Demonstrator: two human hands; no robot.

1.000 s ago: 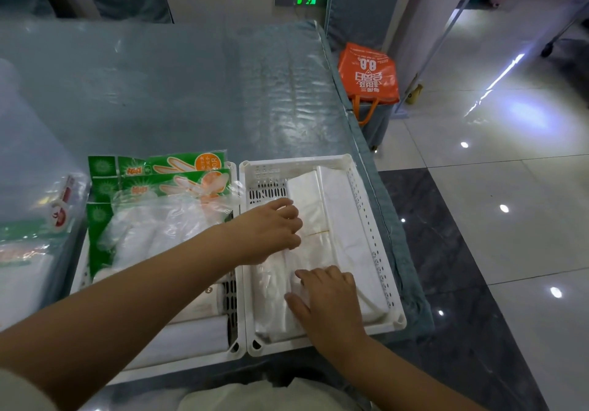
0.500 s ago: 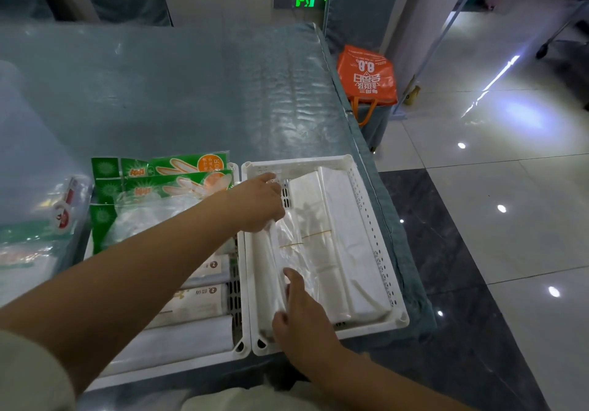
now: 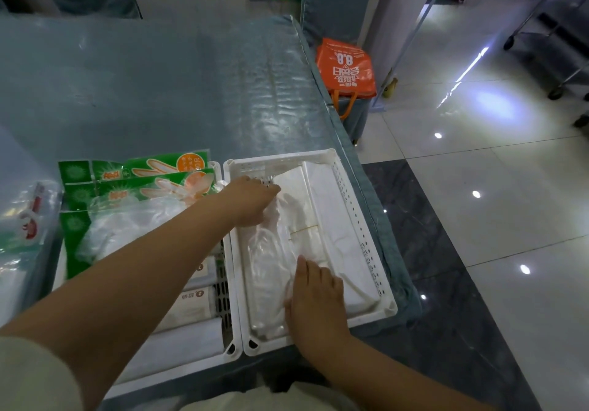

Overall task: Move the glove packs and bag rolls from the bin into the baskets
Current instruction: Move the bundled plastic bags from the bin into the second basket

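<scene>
Two white slotted baskets stand side by side at the table's near edge. In the right basket (image 3: 367, 241) lie white folded bag packs (image 3: 334, 219) and, along its left side, a clear plastic bag pack (image 3: 267, 267). My left hand (image 3: 251, 202) grips the far end of that clear pack. My right hand (image 3: 315, 296) lies over its near end, fingers pressed on it. The left basket (image 3: 178, 375) holds green glove packs (image 3: 137, 174) at the far end and white bag rolls (image 3: 191, 305) nearer me, partly hidden by my left forearm.
A clear plastic bin (image 3: 28, 219) with more packs stands at the far left edge. The table (image 3: 159, 92) has a blue cover under clear film. An orange shopping bag (image 3: 345, 66) sits beyond the table's right corner, and glossy tiled floor lies to the right.
The clear pack, held tilted over the basket half a second ago, now lies flat along the right basket's left side. My left hand shifted to its far end; my right hand stays on the near end.
</scene>
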